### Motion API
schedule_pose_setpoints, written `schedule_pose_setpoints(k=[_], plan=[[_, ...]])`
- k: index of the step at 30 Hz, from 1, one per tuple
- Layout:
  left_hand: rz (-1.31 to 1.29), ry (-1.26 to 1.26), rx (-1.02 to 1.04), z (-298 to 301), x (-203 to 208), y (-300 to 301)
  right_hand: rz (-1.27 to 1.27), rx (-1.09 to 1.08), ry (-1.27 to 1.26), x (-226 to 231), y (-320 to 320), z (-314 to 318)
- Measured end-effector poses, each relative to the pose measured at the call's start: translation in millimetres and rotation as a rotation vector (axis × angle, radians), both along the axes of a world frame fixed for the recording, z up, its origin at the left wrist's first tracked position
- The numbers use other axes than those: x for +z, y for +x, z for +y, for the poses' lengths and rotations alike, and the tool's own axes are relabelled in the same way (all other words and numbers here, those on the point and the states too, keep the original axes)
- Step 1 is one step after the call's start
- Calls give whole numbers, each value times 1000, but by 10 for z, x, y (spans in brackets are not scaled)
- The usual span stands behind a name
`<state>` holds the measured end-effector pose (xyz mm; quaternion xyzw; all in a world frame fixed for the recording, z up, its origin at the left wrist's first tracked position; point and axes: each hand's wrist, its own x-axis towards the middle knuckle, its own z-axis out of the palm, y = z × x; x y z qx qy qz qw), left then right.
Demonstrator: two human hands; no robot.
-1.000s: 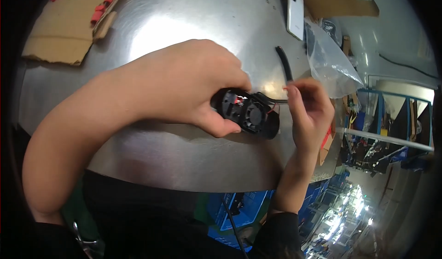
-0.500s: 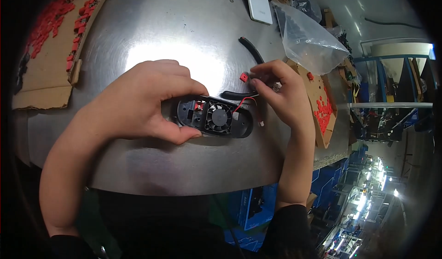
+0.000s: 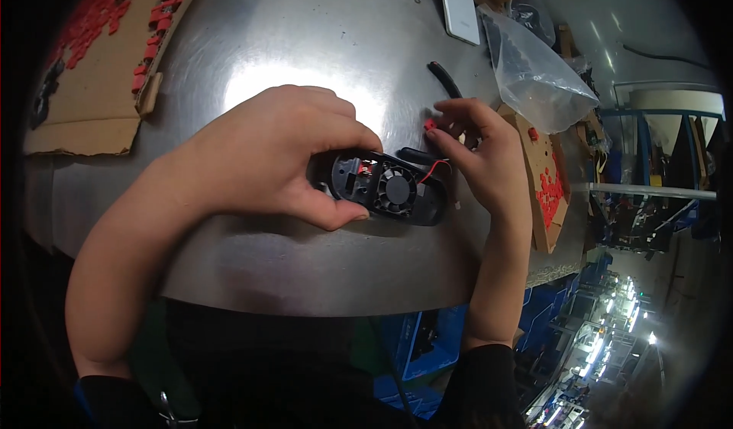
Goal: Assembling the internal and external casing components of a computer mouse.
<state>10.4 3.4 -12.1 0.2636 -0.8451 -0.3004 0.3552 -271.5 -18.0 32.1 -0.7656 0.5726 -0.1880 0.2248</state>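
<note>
My left hand [image 3: 305,150] is closed round the left end of a black plastic housing [image 3: 429,209], thumb on the near side and fingers on the far side. Inside it sit a small black fan [image 3: 395,188] and a red part [image 3: 364,169], with thin red wires [image 3: 437,168] coming out at the right. My right hand [image 3: 485,146] is over the table beside it, thumb and forefinger apart. A small red plastic piece [image 3: 430,124] is at the thumb's tip. Black curved tool handles [image 3: 444,79] show beside that hand, which hides the tool's head.
A cardboard tray [image 3: 84,131] with many red pieces is at the far left, another cardboard box [image 3: 540,234] with red pieces at the right. A white phone [image 3: 460,8] and a clear plastic bag [image 3: 534,78] lie at the back right. Blue crates [image 3: 435,364] stand below the table's front edge.
The whole view has shifted, so things appear further right. My right thumb and forefinger have come up to the loose red piece. The left hand keeps its hold on the housing.
</note>
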Motion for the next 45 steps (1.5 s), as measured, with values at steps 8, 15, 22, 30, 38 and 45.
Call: schedule_pose_setpoints(k=[8, 15, 22, 30, 38, 45], plan=[[12, 29, -2, 0, -54, -30, -147, 12, 29, 131, 153, 154], [-89, 93, 21, 46, 16, 47, -138, 190, -121, 146, 663, 583], [-188, 162, 0, 44, 96, 33, -55, 115, -134, 169, 661, 650], [-191, 163, 2, 32, 79, 19, 46, 158, -272, 153, 682, 696], [-185, 160, 14, 41, 91, 19, 82, 161, -273, 177, 674, 708], [-176, 216, -1, 45, 95, 17, 65, 193, -231, 165, 672, 678]])
